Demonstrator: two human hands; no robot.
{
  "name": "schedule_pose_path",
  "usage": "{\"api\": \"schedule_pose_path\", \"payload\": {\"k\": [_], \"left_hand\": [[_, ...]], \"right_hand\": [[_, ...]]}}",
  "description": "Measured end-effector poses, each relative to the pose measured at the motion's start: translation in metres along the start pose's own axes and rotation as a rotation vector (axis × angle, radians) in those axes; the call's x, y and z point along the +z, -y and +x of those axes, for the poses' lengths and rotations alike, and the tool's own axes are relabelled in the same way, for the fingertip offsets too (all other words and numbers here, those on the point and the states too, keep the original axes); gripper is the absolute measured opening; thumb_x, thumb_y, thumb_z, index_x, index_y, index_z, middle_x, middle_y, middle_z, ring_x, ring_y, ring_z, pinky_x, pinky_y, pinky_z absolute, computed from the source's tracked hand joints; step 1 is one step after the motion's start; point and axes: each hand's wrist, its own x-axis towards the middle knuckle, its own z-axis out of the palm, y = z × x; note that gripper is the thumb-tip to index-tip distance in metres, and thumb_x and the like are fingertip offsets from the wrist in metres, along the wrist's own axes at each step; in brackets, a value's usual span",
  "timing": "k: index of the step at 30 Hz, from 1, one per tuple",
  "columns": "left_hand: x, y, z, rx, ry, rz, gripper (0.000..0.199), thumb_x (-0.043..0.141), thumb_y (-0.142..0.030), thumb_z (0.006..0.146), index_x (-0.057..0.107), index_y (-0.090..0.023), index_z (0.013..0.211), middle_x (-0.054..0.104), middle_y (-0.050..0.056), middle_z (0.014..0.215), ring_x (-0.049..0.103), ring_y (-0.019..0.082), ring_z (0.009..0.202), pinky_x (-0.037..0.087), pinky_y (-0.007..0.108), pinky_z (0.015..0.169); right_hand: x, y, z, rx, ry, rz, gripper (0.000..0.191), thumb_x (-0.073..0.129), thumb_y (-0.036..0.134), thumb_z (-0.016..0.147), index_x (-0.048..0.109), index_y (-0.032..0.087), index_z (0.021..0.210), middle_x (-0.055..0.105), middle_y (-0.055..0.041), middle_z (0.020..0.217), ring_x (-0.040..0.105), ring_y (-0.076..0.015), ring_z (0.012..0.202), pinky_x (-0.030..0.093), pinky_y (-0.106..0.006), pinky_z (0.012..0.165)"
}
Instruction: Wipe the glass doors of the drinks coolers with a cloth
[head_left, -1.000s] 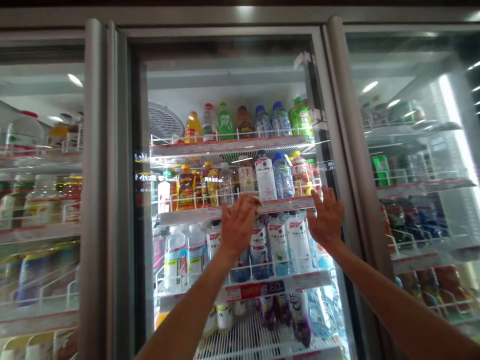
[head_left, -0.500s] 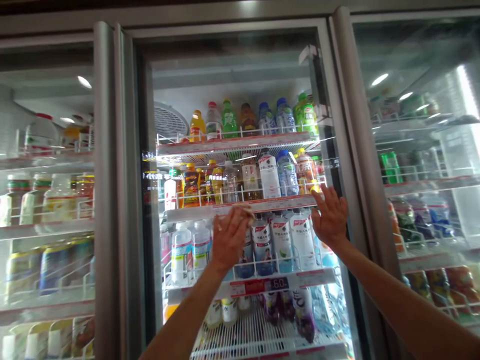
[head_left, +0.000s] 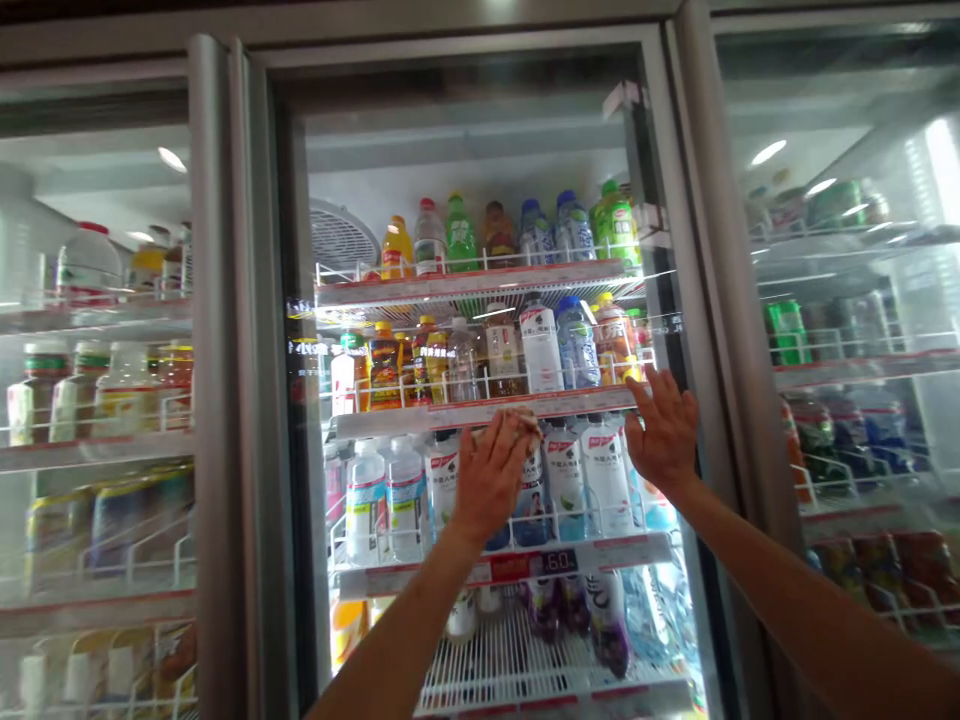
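Observation:
My left hand (head_left: 491, 480) is pressed against the middle glass door (head_left: 465, 130) with a crumpled, pale brownish cloth (head_left: 525, 420) under its fingertips. Most of the cloth is covered by the fingers. Toward the right edge of the same door, my right hand (head_left: 664, 430) rests on the glass, fingers spread and nothing held. Behind the pane, rows of drink bottles stand on wire-fronted shelves, among them white-labelled bottles (head_left: 604, 470) between the two hands.
Metal frames (head_left: 212, 380) divide the door from neighbouring glass doors on both sides. Bottles and cans fill shelves (head_left: 97, 455) at the left and more shelves (head_left: 870, 370) at the right. A price display (head_left: 559, 562) shows on a lower shelf edge.
My left hand has slid a little to the right across the glass with the cloth. The right hand stays nearly in place on the door. The view has shifted slightly.

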Motion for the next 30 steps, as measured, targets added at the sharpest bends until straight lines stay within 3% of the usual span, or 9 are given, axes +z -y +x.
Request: {"api": "schedule_pose_path", "payload": {"k": [4, 6, 12, 14, 19, 21, 23, 27, 30], "left_hand": [[-0.015, 0.059, 0.001, -0.309, -0.132, 0.143, 0.039, 0.043, -0.022, 0.087, 0.048, -0.019, 0.126, 0.038, 0.014, 0.140, 0.032, 0.023, 0.132, 0.010, 0.048, 0.111], [-0.014, 0.062, 0.003, -0.402, -0.161, 0.162, 0.041, 0.042, -0.023, 0.087, 0.047, -0.019, 0.127, 0.033, 0.014, 0.143, 0.028, 0.024, 0.134, 0.011, 0.049, 0.111], [0.012, -0.039, -0.008, 0.106, 0.017, -0.018, 0.034, 0.046, -0.021, 0.085, 0.054, -0.020, 0.118, 0.043, 0.004, 0.138, 0.023, 0.023, 0.136, 0.008, 0.049, 0.113], [0.010, -0.043, -0.013, 0.197, 0.049, -0.049, 0.031, 0.046, -0.021, 0.086, 0.055, -0.021, 0.116, 0.045, 0.002, 0.137, 0.025, 0.022, 0.135, 0.007, 0.049, 0.113], [-0.017, 0.049, -0.010, -0.184, -0.075, 0.138, 0.038, 0.044, -0.020, 0.086, 0.049, -0.017, 0.124, 0.040, 0.014, 0.139, 0.029, 0.021, 0.133, 0.007, 0.048, 0.112], [-0.021, 0.067, -0.007, -0.354, -0.133, 0.191, 0.040, 0.045, -0.021, 0.086, 0.047, -0.017, 0.126, 0.034, 0.016, 0.142, 0.028, 0.023, 0.134, 0.009, 0.048, 0.111], [-0.016, 0.050, -0.010, -0.351, -0.121, 0.162, 0.041, 0.045, -0.021, 0.086, 0.047, -0.017, 0.126, 0.034, 0.015, 0.142, 0.024, 0.023, 0.135, 0.011, 0.048, 0.111], [-0.003, -0.020, -0.030, 0.020, 0.024, -0.032, 0.037, 0.044, -0.020, 0.085, 0.051, -0.018, 0.122, 0.046, 0.010, 0.136, 0.021, 0.021, 0.136, 0.009, 0.048, 0.112], [-0.011, -0.012, -0.046, 0.066, 0.033, -0.046, 0.035, 0.045, -0.019, 0.085, 0.053, -0.020, 0.119, 0.049, 0.009, 0.132, 0.027, 0.020, 0.134, 0.010, 0.049, 0.112]], "right_hand": [[-0.001, 0.002, -0.001, 0.004, 0.017, -0.021, 0.049, 0.041, 0.028, 0.086, 0.039, 0.022, 0.135, 0.038, -0.0105, 0.142, 0.029, -0.0256, 0.134, 0.022, -0.047, 0.106], [-0.002, 0.004, -0.004, -0.018, 0.041, -0.021, 0.052, 0.042, 0.030, 0.086, 0.035, 0.024, 0.137, 0.032, -0.0101, 0.145, 0.027, -0.0266, 0.135, 0.020, -0.048, 0.107], [-0.006, 0.004, -0.012, -0.120, 0.110, 0.059, 0.059, 0.039, 0.038, 0.087, 0.020, 0.028, 0.143, 0.021, -0.0058, 0.150, 0.018, -0.0270, 0.138, 0.013, -0.050, 0.109], [-0.007, 0.004, -0.013, -0.110, 0.110, 0.065, 0.059, 0.038, 0.038, 0.088, 0.020, 0.029, 0.143, 0.021, -0.0051, 0.150, 0.018, -0.0265, 0.138, 0.013, -0.050, 0.109], [-0.007, 0.005, -0.012, -0.097, 0.101, 0.059, 0.059, 0.040, 0.037, 0.087, 0.021, 0.030, 0.142, 0.024, -0.0046, 0.150, 0.020, -0.0266, 0.137, 0.014, -0.049, 0.109], [-0.007, 0.005, -0.012, -0.097, 0.095, 0.059, 0.060, 0.040, 0.037, 0.087, 0.020, 0.030, 0.143, 0.024, -0.0046, 0.150, 0.020, -0.0267, 0.137, 0.014, -0.049, 0.109], [-0.007, 0.005, -0.012, -0.099, 0.093, 0.059, 0.060, 0.040, 0.037, 0.087, 0.020, 0.030, 0.143, 0.024, -0.0046, 0.149, 0.020, -0.0267, 0.137, 0.015, -0.049, 0.109], [-0.007, 0.004, -0.012, -0.106, 0.086, 0.055, 0.059, 0.040, 0.037, 0.087, 0.022, 0.029, 0.142, 0.026, -0.0053, 0.149, 0.021, -0.0260, 0.137, 0.015, -0.049, 0.109], [-0.007, 0.004, -0.012, -0.107, 0.074, 0.051, 0.058, 0.041, 0.037, 0.087, 0.023, 0.029, 0.142, 0.028, -0.0056, 0.148, 0.022, -0.0256, 0.137, 0.016, -0.048, 0.109]]}}
